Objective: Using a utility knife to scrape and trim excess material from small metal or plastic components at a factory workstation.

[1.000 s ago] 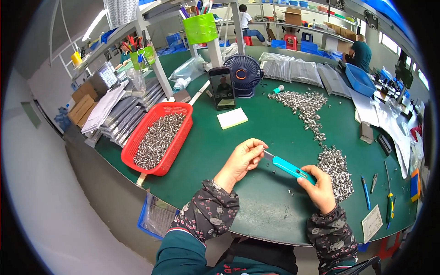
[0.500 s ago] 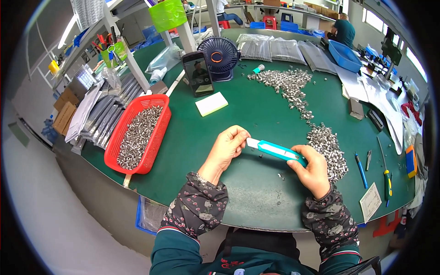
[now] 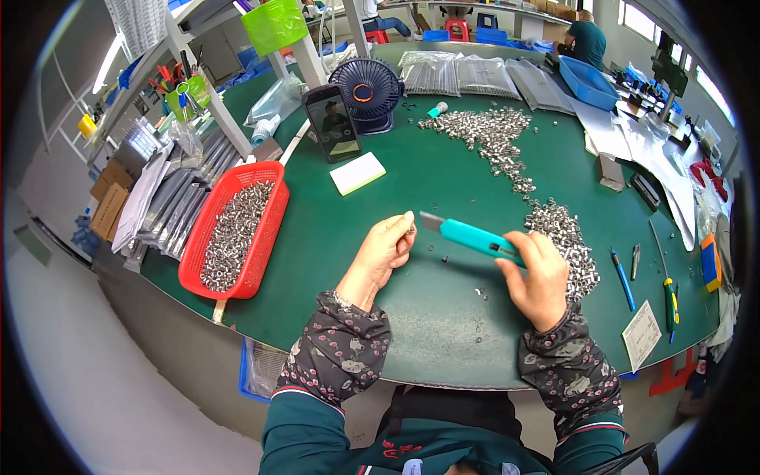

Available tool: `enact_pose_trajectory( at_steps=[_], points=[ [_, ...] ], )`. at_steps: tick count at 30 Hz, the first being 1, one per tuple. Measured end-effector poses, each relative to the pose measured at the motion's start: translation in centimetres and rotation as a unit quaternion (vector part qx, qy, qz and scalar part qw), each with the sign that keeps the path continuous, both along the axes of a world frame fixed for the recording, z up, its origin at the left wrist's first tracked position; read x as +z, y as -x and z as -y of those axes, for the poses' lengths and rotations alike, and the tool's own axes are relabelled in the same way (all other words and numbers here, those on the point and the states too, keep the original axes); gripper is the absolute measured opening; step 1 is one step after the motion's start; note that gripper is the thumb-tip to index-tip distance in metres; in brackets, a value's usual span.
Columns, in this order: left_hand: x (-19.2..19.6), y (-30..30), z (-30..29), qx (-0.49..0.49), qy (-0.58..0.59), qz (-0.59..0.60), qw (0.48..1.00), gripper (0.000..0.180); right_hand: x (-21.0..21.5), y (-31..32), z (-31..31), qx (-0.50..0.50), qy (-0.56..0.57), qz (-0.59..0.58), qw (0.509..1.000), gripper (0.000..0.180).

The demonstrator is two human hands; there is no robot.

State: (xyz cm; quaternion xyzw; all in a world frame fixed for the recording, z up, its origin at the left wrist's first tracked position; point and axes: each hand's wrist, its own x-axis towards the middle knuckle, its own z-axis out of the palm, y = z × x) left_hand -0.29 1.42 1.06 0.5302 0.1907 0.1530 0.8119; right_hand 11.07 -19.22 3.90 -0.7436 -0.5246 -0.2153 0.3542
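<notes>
Green counter (image 3: 396,332) in a workshop, shelving at the left edge. At left, red basket (image 3: 234,229) heaped with small metal parts; further right, a phone (image 3: 332,123), a dark fan (image 3: 366,89), a pale pad (image 3: 357,172). Left hand (image 3: 385,252) curled, fingertips pinched narrow on something too small to tell. Teal utility knife (image 3: 475,239) lying lengthwise left-right, blade aimed left toward that pinch, handle gripped in right hand (image 3: 538,277). Loose metal parts (image 3: 566,237) just beyond.

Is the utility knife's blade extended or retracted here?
Extended: a grey blade tip sticks out of the teal utility knife held in the right hand, pointing at the left hand.
</notes>
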Motion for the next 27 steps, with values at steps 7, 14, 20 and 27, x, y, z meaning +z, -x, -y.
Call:
enact_pose_trajectory(
  at_steps=[7, 14, 20, 27],
  points=[
    [0.9, 0.4, 0.4, 0.007, 0.083, 0.081, 0.993, 0.019, -0.2, -0.1, 0.0, 0.000, -0.011, -0.015, 1.000, 0.028],
    [0.4, 0.0, 1.1, 0.050, -0.131, 0.023, 0.990, 0.015, -0.6, 0.0, 0.2, 0.002, 0.017, -0.023, 1.000, 0.028],
    [0.3, 0.2, 0.0, 0.149, -0.112, 0.019, 0.982, 0.017, -0.1, -0.6, 0.1, 0.014, 0.038, -0.010, 0.999, 0.027],
    [0.6, -0.5, 0.9, 0.167, -0.246, 0.002, 0.955, 0.017, -0.6, -1.3, 0.3, -0.002, 0.070, -0.102, 0.992, 0.029]
  ],
)
